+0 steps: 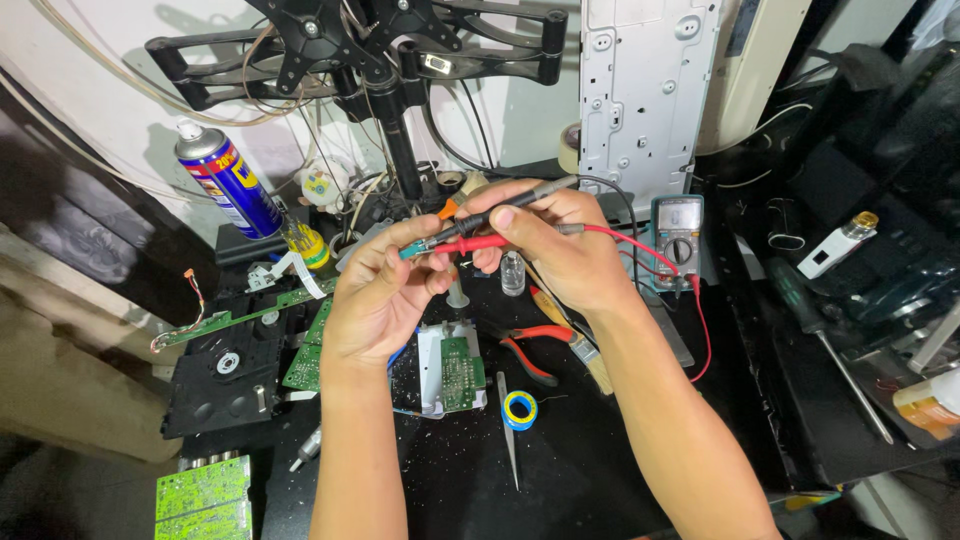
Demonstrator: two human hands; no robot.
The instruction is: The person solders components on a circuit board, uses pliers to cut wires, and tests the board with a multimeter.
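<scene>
Pinching 2 probes (hands raised, together)

Bright overhead light, glare on arms, dark shadowed corners, wide-angle bending at edges, centre sharp

I'm at an electronics repair bench, a cluttered black worktop. Around the multimeter lie its signs: green circuit boards far to its left, red-handled pliers just left below it, a screwdriver to its right, a spray can far left.
</scene>
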